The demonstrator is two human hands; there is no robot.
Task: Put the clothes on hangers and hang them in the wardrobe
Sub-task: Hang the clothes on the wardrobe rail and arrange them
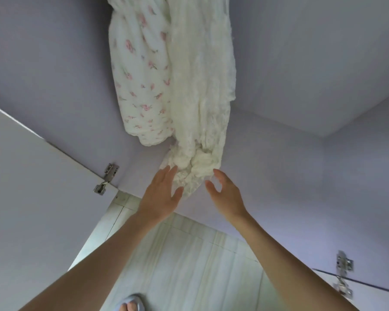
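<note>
Looking down into an open wardrobe [301, 63]: pale lilac panels on the back and both sides, lilac base panel [279, 187] running across the middle. Near of that, pale tiled floor [189, 265] with faint streaks.

Left door [32, 187] swings open toward the camera, 1 metal hinge [106, 178] at its far edge. Second hinge [344, 272] sits near right, on the right door edge.

2 garments hang from above, tops cut off by the frame, hangers not visible:
- floral dress [142, 86], white with small pink flowers, on the left
- cream lace garment [200, 86], just right of it, touching it, hanging lower. Its hem is bunched into a wad right above the hands.

Both bare forearms reach in from the near edge.
- left hand [160, 196]: fingers straight and spread, fingertips touching the left side of the bunched hem, not clamping it.
- right hand [225, 194]: fingers loosely curved, thumb and forefinger apart, at the right edge of the hem. Cannot tell whether it touches the fabric; nothing pinched.

Lace hem hangs between the 2 hands and partly covers the base panel behind it. The floral dress hides part of the back panel.

Near edge, left of centre: 1 foot in a light blue slipper [130, 303] on the floor.
</note>
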